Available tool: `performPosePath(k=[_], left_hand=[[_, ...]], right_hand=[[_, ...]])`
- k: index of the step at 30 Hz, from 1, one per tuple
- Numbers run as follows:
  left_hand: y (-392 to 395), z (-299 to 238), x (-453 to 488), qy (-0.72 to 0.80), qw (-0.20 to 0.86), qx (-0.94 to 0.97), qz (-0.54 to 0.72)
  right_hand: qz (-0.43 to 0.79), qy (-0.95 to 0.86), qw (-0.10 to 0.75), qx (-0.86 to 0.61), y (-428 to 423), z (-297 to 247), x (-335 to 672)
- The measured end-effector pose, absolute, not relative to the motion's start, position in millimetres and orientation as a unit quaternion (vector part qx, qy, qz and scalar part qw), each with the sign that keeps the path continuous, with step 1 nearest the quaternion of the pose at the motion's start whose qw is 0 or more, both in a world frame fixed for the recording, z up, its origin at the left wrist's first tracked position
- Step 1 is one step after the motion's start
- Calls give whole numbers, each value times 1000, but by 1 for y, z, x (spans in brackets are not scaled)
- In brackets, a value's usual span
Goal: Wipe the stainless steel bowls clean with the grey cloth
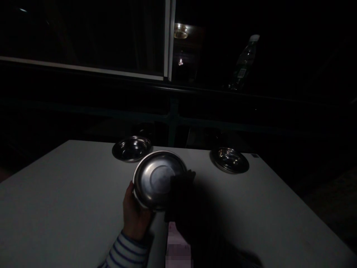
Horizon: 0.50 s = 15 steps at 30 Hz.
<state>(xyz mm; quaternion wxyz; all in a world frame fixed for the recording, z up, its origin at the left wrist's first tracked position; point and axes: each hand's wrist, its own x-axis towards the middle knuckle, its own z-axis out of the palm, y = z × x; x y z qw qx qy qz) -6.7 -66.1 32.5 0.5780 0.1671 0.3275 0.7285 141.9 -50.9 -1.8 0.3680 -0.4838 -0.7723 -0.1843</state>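
While the left hand [136, 219] is gripping a bowl [156, 176], dimness is obscuring the right hand [181, 190]. I cannot tell its grip.

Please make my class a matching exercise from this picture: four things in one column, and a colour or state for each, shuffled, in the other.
Things:
1. bottle
2. left sleeve
3. table
4. middle bowl

Descriptions:
A. striped
B. gripped by the left hand
C. see-through
D. plain white top

Pairs: 1-C, 2-A, 3-D, 4-B
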Motion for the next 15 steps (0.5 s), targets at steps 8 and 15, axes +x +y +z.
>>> performPosePath(k=[8, 15], left_hand=[[-69, 43, 0, 301, 616, 147, 713], [-67, 46, 2, 318, 612, 167, 704]], right_hand=[[-165, -817, 341, -434, -54, 19, 149], [-125, -802, 365, -456, -53, 14, 155]])
